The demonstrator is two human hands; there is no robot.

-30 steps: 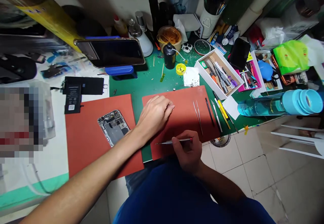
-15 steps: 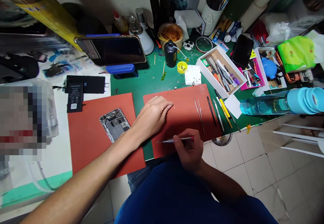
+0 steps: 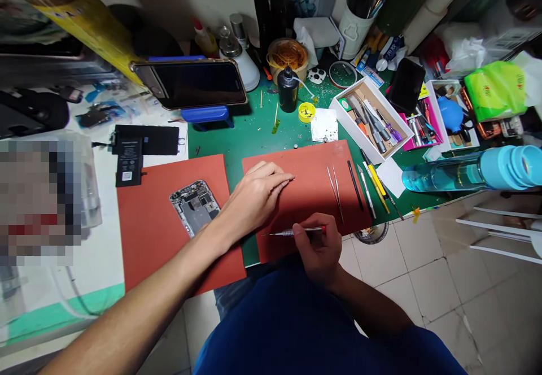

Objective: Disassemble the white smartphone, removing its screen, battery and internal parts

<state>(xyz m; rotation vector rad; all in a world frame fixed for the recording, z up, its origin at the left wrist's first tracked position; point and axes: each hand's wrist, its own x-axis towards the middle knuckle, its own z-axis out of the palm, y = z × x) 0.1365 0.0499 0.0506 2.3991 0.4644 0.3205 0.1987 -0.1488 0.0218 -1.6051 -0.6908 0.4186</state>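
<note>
My left hand (image 3: 263, 187) rests on the right-hand red mat (image 3: 305, 194), thumb and forefinger pinched together over tiny light specks. Whatever the fingertips hold is too small to make out. In my right hand (image 3: 317, 245) is a slim precision screwdriver (image 3: 288, 232), held level with its tip pointing left above the near part of that mat. A phone housing (image 3: 197, 208), opened with its inner parts showing, lies on the left-hand red mat (image 3: 148, 234), partly behind my left forearm. Tweezers (image 3: 335, 193), a black stick-like tool (image 3: 354, 185) and a craft knife (image 3: 366, 193) lie right of my hands.
A phone (image 3: 192, 84) leans on a blue stand (image 3: 205, 115) at the back. A black dropper bottle (image 3: 288, 90), a white tool box (image 3: 372, 118) and a blue water bottle (image 3: 449, 173) stand or lie around the mats. A battery (image 3: 129, 163) lies at left.
My left fingertips have shifted slightly right and nearer, onto the tiny specks on the mat. The right hand keeps hold of the screwdriver, nearly still. The whole view has shifted slightly.
</note>
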